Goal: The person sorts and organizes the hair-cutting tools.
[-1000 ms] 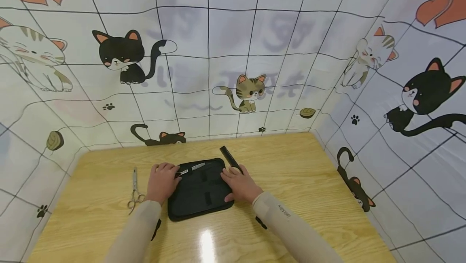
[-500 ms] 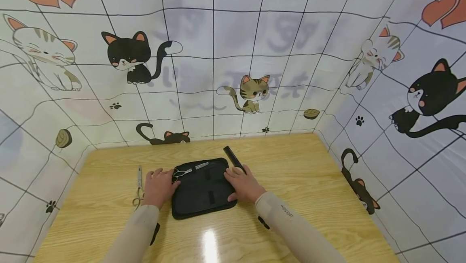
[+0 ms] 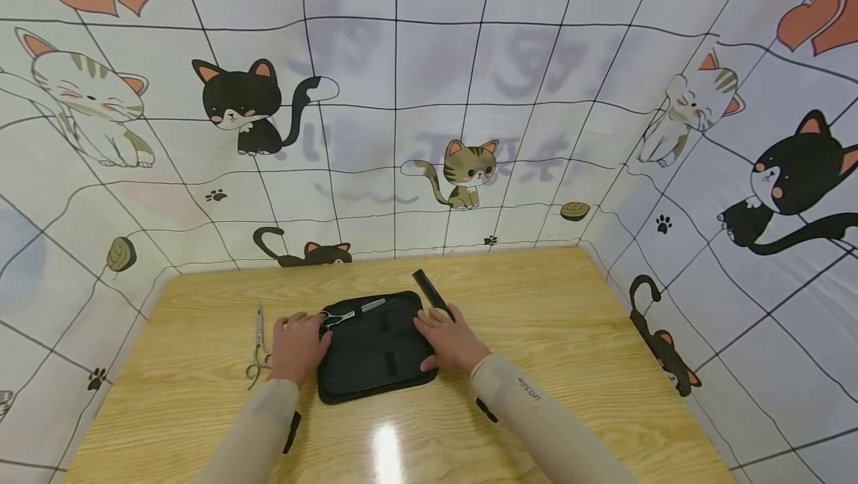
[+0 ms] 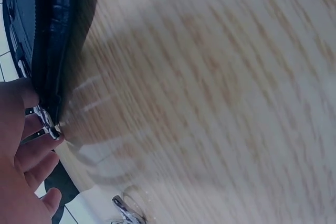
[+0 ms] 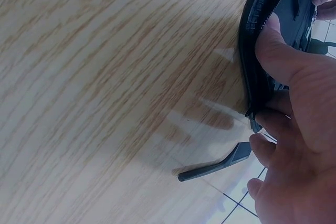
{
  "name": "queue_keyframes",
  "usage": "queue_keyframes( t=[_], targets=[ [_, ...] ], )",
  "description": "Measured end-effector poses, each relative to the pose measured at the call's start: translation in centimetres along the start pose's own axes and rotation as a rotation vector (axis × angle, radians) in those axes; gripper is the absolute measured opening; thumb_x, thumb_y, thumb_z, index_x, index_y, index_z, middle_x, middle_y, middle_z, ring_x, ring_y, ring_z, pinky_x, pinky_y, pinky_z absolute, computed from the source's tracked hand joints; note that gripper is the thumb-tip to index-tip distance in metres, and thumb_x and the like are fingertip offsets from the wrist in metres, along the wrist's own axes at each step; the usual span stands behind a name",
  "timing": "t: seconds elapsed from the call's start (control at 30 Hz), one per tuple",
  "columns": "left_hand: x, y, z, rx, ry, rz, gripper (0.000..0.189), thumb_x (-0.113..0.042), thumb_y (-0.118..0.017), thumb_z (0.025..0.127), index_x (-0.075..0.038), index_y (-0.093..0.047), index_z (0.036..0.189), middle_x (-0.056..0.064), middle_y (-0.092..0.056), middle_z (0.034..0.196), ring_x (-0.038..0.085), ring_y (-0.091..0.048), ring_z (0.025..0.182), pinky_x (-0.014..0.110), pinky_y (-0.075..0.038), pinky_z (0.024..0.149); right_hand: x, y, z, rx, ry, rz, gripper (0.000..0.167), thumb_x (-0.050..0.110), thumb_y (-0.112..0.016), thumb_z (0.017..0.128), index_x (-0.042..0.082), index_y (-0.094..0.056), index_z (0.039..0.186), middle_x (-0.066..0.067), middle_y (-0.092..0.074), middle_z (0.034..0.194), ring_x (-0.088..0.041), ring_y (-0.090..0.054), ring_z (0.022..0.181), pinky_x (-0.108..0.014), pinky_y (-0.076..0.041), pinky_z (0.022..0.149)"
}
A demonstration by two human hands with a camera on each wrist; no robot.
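A flat black zip case [image 3: 362, 365] lies spread on the table. Slipped under one of its elastic straps is a pair of hairdressing scissors [image 3: 342, 319], whose finger rings overhang the left edge. My left hand [image 3: 297, 346] holds that edge, thumb on the zipped rim and fingertips right at the scissors' rings [image 4: 47, 121]. On the opposite side, my right hand [image 3: 452, 342] grips the rim [image 5: 252, 77], its thumb over the zip and its other fingers curled at the corner. A black comb [image 3: 432, 292] lies beyond the right hand, partly hidden by it.
To the left of the left hand, a second pair of scissors [image 3: 258, 346] lies on the wooden table [image 3: 536, 313], blades pointing away. Cat-printed white sheeting [image 3: 402, 134] hangs around the table's back and sides.
The left hand has shifted slightly left, uncovering more of the scissors' handles in the case. The view has turned a little left; the right hand keeps its place on the case.
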State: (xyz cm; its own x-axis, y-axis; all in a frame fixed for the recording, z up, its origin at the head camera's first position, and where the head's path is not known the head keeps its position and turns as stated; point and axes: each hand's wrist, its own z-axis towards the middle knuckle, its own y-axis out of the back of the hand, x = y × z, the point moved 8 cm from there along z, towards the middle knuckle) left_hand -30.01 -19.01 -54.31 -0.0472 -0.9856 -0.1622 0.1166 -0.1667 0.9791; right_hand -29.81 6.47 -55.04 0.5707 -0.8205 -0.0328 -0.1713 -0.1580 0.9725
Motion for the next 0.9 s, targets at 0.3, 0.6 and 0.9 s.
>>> queue_keyframes(
  t=[0.3, 0.6, 0.9],
  targets=[
    [-0.18, 0.20, -0.09, -0.072, -0.036, 0.002, 0.037, -0.028, -0.070, 0.090, -0.008, -0.068, 0.120, 0.013, -0.072, 0.115, 0.033, -0.060, 0.116, 0.057, -0.040, 0.098, -0.01, -0.11, 0.03, 0.000, 0.001, 0.014, 0.089, 0.061, -0.064, 0.082, 0.021, -0.031, 0.154, 0.002, -0.029, 0.161, -0.020, -0.025, 0.150, -0.053, -0.012, 0.123],
    [-0.43, 0.42, -0.16, -0.100, -0.056, 0.007, 0.035, -0.027, -0.067, 0.091, -0.006, -0.068, 0.119, 0.013, -0.072, 0.114, 0.033, -0.061, 0.113, 0.056, -0.041, 0.099, 0.00, -0.17, 0.07, -0.006, 0.006, -0.001, 0.089, 0.061, -0.063, 0.082, 0.021, -0.031, 0.154, 0.002, -0.030, 0.161, -0.020, -0.026, 0.150, -0.053, -0.014, 0.122],
    [-0.44, 0.83, 0.02, -0.155, -0.069, 0.010, 0.033, -0.028, -0.070, 0.088, -0.006, -0.070, 0.113, 0.014, -0.072, 0.109, 0.033, -0.061, 0.110, 0.057, -0.043, 0.097, 0.03, -0.04, -0.02, -0.009, 0.009, 0.005, 0.089, 0.061, -0.063, 0.082, 0.020, -0.031, 0.154, 0.001, -0.030, 0.161, -0.021, -0.027, 0.149, -0.053, -0.014, 0.122]
  ],
)
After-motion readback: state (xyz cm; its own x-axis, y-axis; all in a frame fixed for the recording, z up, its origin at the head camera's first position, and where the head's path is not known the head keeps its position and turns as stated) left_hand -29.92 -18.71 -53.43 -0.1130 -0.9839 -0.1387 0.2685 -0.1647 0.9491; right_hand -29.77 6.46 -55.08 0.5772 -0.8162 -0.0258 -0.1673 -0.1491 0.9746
